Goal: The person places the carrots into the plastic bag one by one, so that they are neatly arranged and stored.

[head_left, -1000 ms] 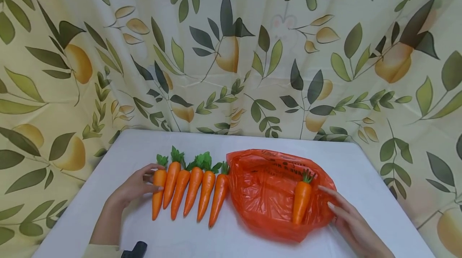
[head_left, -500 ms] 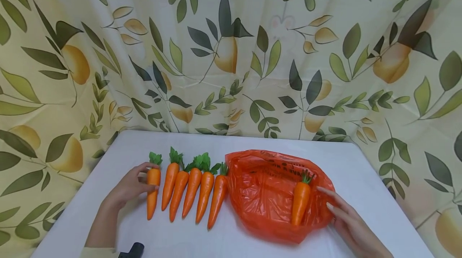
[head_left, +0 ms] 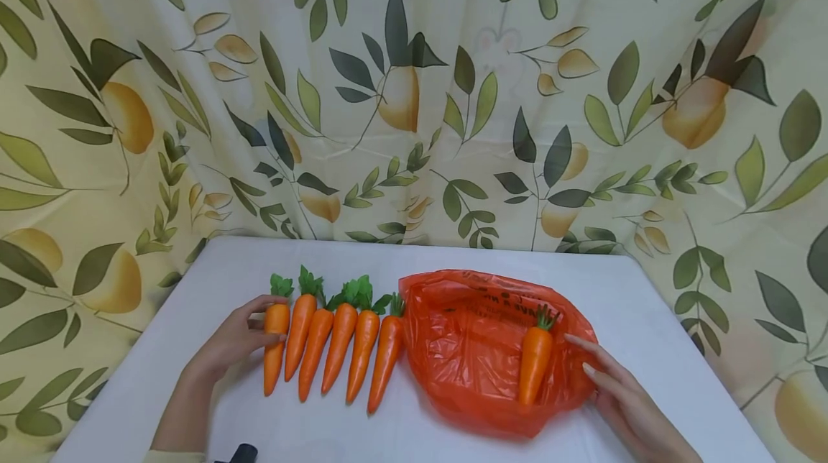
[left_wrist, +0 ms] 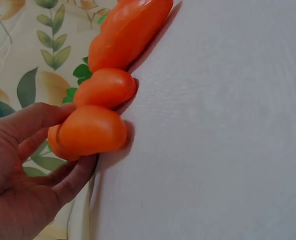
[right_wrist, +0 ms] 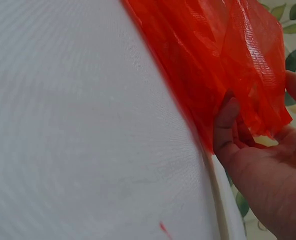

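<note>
Left hand [head_left: 236, 337] on a carrot [head_left: 277, 319], right hand [head_left: 624, 387] at the bag [head_left: 472, 348]

The left hand pinches the leftmost carrot, in the lower left of the frame, its fingers and thumb on opposite sides of the upper body, just below the leaves [head_left: 281, 285]. Five more carrots [head_left: 338, 348] lie side by side to its right, up to the bag, on the white table [head_left: 336, 434]. The right hand's fingers and thumb curl lightly round the bag's rim at lower right; how tightly they press, I cannot tell. One bagged carrot [head_left: 535, 362] lies inside, near that hand.

The carrots look smooth, glossy and probably artificial: likely light, firm and hard to bruise, perhaps a little slippery. The thick upper body seems the best hold; the leaves look too flimsy to lift by. The bag is thin, crinkled film, surely very light and limp, apt to sag or slide, and best held by its rim.

Black lettering [head_left: 507, 299] runs along the bag's far side, reversed and creased; it seems to include "HAVE A", the rest unclear. No brand can be read.
</note>
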A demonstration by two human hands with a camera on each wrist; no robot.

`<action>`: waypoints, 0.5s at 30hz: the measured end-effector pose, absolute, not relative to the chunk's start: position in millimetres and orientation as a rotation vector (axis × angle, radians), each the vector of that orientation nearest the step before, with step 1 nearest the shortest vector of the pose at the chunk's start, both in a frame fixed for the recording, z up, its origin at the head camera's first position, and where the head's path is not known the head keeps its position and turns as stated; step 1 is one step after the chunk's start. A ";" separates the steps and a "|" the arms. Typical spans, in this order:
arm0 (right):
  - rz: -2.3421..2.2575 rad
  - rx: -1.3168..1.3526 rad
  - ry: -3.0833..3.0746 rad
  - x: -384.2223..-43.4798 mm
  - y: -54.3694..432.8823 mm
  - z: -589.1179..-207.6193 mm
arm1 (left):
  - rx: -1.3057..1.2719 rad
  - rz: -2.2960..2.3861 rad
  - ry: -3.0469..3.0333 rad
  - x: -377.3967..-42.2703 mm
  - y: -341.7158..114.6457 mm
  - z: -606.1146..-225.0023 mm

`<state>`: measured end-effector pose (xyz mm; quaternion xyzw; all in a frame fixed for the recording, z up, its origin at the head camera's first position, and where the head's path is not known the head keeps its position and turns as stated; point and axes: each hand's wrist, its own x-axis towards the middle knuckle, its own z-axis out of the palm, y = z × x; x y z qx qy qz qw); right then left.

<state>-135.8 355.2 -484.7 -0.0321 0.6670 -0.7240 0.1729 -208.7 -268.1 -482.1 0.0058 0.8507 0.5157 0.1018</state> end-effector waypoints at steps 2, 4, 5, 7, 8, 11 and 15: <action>-2.057 -0.107 1.896 -135.4 354.6 -483.6 | 0.021 1.525 2.523 -209.2 -266.7 -480.9; -2.061 -0.116 1.890 -134.8 354.4 -482.6 | 0.012 1.526 2.527 -209.5 -266.0 -479.7; -2.064 -0.121 1.887 -134.6 354.7 -482.4 | 0.006 1.532 2.520 -209.4 -265.9 -479.2; -2.070 -0.130 1.879 -134.4 355.1 -482.2 | -0.007 1.552 2.501 -209.5 -265.8 -478.4; -2.073 -0.127 1.878 -134.4 355.4 -482.1 | -0.011 1.563 2.491 -209.6 -265.9 -478.2; -2.081 -0.128 1.878 -135.0 356.4 -483.1 | -0.014 1.591 2.467 -209.5 -266.0 -477.1; -2.089 -0.140 1.869 -134.6 357.2 -485.7 | -0.004 1.577 2.489 -208.9 -266.2 -474.3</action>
